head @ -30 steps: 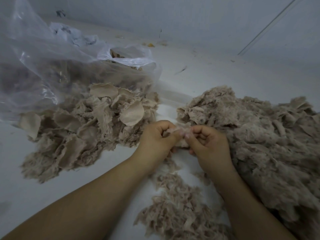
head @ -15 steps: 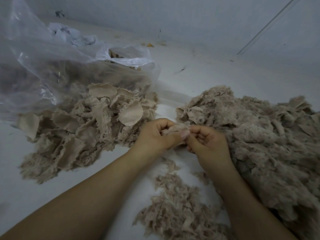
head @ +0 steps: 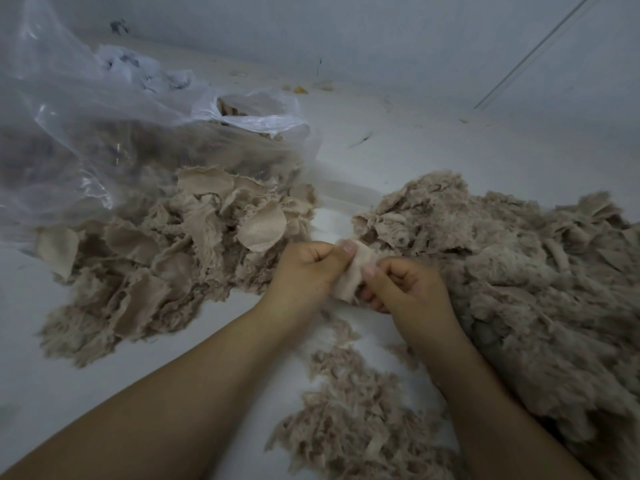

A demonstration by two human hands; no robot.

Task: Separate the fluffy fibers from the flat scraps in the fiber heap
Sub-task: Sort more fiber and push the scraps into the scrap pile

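Fingers [head: 346, 247] of both hands pinch one small flat beige fabric scrap [head: 353, 275]; the flat-scrap pile [head: 166, 258] lies nearer the left hand [head: 308, 271].

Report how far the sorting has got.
Done: a pile of flat scraps lies beside the plastic bag, and a fluffy pile sits between the forearms. In hand: left hand and right hand pinch one scrap. Left: the large unsorted heap.

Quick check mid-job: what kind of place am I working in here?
Probably a small textile-waste sorting spot, worked on a pale floor against a wall. Signs: heaps of beige fabric scraps and fluffy fiber, plus a clear plastic bag.
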